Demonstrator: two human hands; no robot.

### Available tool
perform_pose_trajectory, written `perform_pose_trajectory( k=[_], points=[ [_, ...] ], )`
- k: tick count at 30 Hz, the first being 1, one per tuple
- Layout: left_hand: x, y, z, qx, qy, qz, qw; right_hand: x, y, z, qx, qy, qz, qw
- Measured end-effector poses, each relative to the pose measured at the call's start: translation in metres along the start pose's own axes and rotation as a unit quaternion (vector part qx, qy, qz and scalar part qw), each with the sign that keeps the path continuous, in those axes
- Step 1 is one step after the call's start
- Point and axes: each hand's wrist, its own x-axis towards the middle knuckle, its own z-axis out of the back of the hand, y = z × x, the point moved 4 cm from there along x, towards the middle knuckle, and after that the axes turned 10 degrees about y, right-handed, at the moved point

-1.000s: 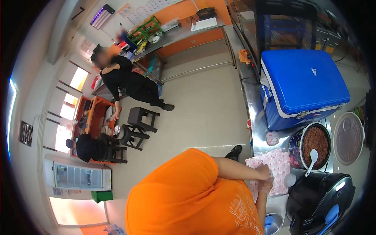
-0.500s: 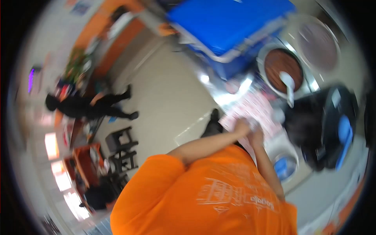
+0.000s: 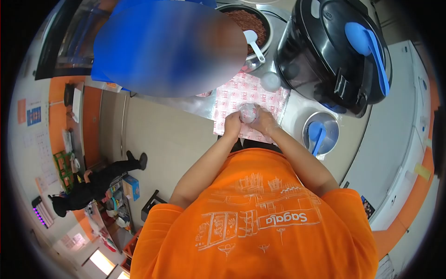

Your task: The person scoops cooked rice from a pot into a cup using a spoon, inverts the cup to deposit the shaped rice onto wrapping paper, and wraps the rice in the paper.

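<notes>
My left hand (image 3: 233, 123) and my right hand (image 3: 265, 122) are closed around the sides of a small, round, whitish translucent thing (image 3: 248, 113). Its exact kind is unclear. Beneath both hands lies a sheet of pink-and-white printed paper (image 3: 226, 98), at the counter's near edge. A small pale round cup-like thing (image 3: 270, 81) rests by the paper's far right part. Beyond it, a pot holds reddish-brown grain (image 3: 248, 23), with a white scoop (image 3: 254, 46) at its near side.
A black rice cooker (image 3: 320, 46) stands at the right, a blue paddle (image 3: 371, 51) on its lid. Nearer is a metal bowl (image 3: 333, 144) with a blue scoop (image 3: 317, 135). A blurred patch covers the blue container (image 3: 107, 69). A person in black (image 3: 102, 183) stands farther left.
My view has swung, so the counter and rice cooker appear higher and farther left. Both hands stay together over the paper, and the round thing between them now shows clearly.
</notes>
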Motion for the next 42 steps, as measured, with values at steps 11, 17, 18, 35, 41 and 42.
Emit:
perform_pose_trajectory(
  k=[11,17,18,35,41,42],
  points=[
    [-0.016,-0.036,-0.026,0.114,-0.022,-0.048,0.992,0.003,-0.021,-0.025,0.037,-0.069,0.059,0.995],
    [-0.02,-0.034,-0.022,-0.032,0.005,-0.093,0.995,-0.016,-0.014,-0.019,0.061,-0.135,0.108,0.983],
    [-0.018,-0.033,-0.019,-0.035,0.01,-0.077,0.996,-0.024,-0.012,-0.013,0.101,-0.142,0.126,0.977],
    [-0.046,-0.03,0.066,-0.337,-0.079,-0.274,0.897,-0.042,0.151,-0.04,-0.173,-0.193,0.353,0.899],
    [-0.138,-0.028,0.128,-0.44,-0.13,-0.272,0.846,-0.04,0.214,-0.098,-0.205,-0.144,0.438,0.863],
    [-0.145,-0.028,0.137,-0.443,-0.12,-0.29,0.84,-0.043,0.224,-0.106,-0.209,-0.148,0.448,0.857]
  ],
)
